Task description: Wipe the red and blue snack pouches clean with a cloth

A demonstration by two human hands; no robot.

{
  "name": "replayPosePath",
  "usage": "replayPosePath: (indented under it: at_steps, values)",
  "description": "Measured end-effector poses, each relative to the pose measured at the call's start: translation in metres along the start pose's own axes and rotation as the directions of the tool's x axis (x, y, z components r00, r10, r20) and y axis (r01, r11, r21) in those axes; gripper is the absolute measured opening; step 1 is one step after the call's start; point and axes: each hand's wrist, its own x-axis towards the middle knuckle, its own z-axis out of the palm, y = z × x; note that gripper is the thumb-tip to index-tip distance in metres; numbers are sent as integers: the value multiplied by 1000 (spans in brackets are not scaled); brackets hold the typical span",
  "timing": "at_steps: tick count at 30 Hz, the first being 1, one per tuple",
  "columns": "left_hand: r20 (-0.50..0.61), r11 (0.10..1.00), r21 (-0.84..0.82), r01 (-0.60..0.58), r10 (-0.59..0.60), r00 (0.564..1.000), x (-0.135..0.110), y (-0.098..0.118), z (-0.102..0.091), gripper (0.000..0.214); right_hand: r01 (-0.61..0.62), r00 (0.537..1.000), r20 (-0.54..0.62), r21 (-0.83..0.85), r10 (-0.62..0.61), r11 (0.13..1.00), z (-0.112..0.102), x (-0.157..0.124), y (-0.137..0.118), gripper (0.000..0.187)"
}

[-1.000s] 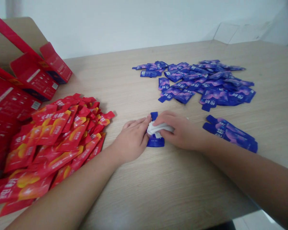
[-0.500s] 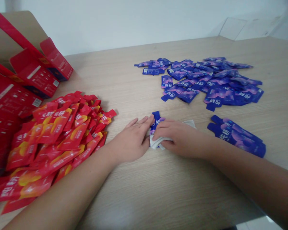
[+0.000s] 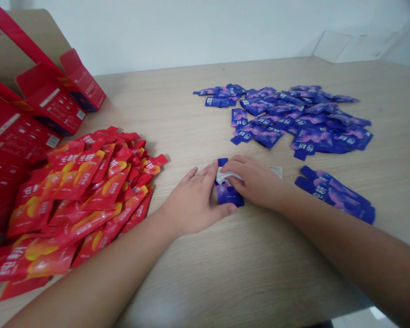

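Note:
One purple sachet (image 3: 229, 193) lies flat on the table between my hands, its top tab pointing away from me. My left hand (image 3: 193, 198) rests spread along its left side, fingertips at the upper part and thumb stretched toward the bottom edge. Bunched in my right hand (image 3: 254, 180) is a white cloth (image 3: 225, 175), pressed onto the upper half of the sachet. Part of the cloth sticks out behind the hand. To the right of my right wrist, a few purple sachets (image 3: 335, 193) lie stacked together.
A heap of red sachets (image 3: 89, 182) covers the left side, beside open red cartons (image 3: 51, 98). Farther back on the right spreads a pile of purple sachets (image 3: 294, 114). The wooden table (image 3: 150, 100) meets a white wall (image 3: 191, 32) behind.
My right hand has slid the cloth up the sachet, away from me, baring its lower part. My left thumb has stretched out toward the sachet's bottom edge.

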Motion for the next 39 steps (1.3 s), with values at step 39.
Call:
replayPosePath:
  at_steps: [39]
  values:
    - [-156,945,312,-98,153,976,-18,37,6,50,-261,831,-407,316,379,912,-5,-4,20,21]
